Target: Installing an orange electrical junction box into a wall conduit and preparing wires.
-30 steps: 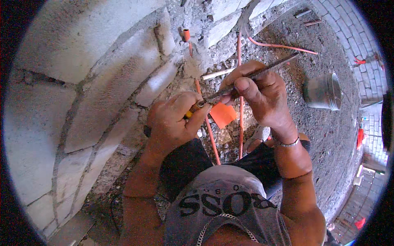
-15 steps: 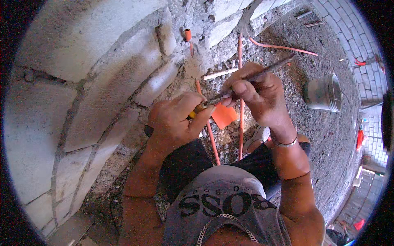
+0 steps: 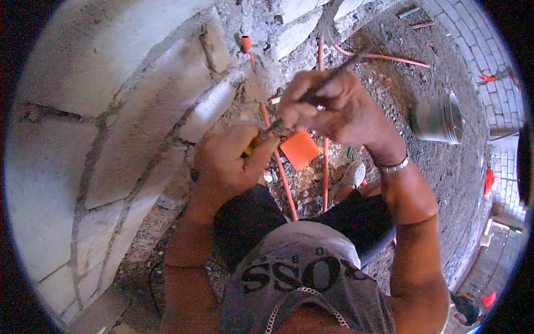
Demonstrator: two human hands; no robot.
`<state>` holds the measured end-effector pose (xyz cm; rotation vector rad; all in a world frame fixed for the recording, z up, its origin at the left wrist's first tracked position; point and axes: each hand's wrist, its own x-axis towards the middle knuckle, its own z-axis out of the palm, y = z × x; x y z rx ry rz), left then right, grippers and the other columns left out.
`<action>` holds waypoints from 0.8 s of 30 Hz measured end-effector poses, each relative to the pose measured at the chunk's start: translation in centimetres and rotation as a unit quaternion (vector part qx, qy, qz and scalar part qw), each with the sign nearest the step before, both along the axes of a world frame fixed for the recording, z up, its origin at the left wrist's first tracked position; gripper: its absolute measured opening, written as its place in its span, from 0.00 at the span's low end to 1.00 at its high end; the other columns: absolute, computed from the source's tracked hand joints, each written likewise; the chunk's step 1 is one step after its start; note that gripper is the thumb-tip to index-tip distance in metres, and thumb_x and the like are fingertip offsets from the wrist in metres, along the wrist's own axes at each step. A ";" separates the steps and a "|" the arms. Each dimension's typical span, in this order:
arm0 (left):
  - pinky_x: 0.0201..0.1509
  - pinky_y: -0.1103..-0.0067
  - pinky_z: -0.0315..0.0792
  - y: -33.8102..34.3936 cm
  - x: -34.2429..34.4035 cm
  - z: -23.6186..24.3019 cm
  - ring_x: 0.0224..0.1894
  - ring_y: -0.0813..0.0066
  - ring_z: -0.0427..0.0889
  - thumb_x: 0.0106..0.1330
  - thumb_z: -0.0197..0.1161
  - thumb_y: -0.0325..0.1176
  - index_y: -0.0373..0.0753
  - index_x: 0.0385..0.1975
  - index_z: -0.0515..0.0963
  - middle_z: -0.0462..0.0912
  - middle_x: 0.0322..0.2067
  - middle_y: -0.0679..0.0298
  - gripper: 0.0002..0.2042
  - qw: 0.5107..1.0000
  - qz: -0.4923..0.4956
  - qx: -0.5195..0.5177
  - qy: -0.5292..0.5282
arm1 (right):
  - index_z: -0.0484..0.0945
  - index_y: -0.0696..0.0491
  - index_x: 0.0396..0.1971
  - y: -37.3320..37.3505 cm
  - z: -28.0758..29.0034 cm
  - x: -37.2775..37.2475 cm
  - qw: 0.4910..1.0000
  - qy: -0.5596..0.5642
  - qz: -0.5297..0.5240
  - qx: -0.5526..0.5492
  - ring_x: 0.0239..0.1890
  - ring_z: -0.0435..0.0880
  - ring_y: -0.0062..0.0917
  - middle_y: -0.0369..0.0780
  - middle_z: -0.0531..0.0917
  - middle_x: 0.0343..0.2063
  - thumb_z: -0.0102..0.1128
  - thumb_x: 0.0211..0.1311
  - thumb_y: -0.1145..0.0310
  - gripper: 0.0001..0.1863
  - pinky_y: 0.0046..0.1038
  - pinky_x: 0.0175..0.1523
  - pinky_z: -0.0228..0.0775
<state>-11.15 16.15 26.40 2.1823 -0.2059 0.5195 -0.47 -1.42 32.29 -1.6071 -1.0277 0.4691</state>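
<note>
My left hand (image 3: 225,158) is closed round a tool of which a yellow bit (image 3: 248,151) shows between the fingers; its kind is hidden. My right hand (image 3: 336,106) grips a thin dark rod (image 3: 347,65) that slants up to the far right. Motion blurs its far end. The rod's near end meets the fingertips of my left hand; whether it is joined to the yellow tool I cannot tell. Beneath the hands, a flat orange square (image 3: 300,150) lies on the rubble.
A pale block wall (image 3: 150,128) rises close on the left. An orange pipe stub (image 3: 246,44) sticks out at its base. Orange pipes (image 3: 326,178) run over the stony ground between my legs. A grey bucket (image 3: 436,118) lies tilted on the right, and another block wall stands beyond.
My right hand has moved left and slightly up along the rod, its wrist turning over. My left hand has shifted a little to the left. More of the orange square shows.
</note>
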 end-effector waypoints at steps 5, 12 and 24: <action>0.22 0.67 0.70 0.7 -0.4 0.1 0.20 0.57 0.78 0.57 0.64 0.36 0.38 0.24 0.74 0.76 0.19 0.57 0.09 0.999 -0.039 0.030 0.005 | 0.78 0.60 0.28 0.0 0.4 -1.7 0.994 -0.096 -0.042 -0.032 0.30 0.80 0.19 0.39 0.81 0.26 0.61 0.59 0.74 0.05 0.20 0.36 0.73; 0.22 0.68 0.70 0.3 0.2 -0.9 0.20 0.59 0.77 0.56 0.65 0.35 0.40 0.23 0.73 0.76 0.18 0.58 0.09 0.999 0.024 0.021 -0.042 | 0.78 0.61 0.32 0.8 0.1 -1.6 0.991 0.063 -0.110 -0.034 0.28 0.81 0.18 0.41 0.81 0.29 0.59 0.62 0.70 0.09 0.20 0.35 0.75; 0.21 0.70 0.70 0.8 -0.5 -0.6 0.18 0.62 0.77 0.56 0.64 0.34 0.40 0.21 0.72 0.77 0.18 0.61 0.09 0.998 -0.015 0.010 -0.064 | 0.77 0.59 0.24 0.4 1.7 -2.0 0.957 0.003 -0.290 0.003 0.19 0.76 0.19 0.38 0.79 0.17 0.59 0.61 0.65 0.12 0.20 0.26 0.68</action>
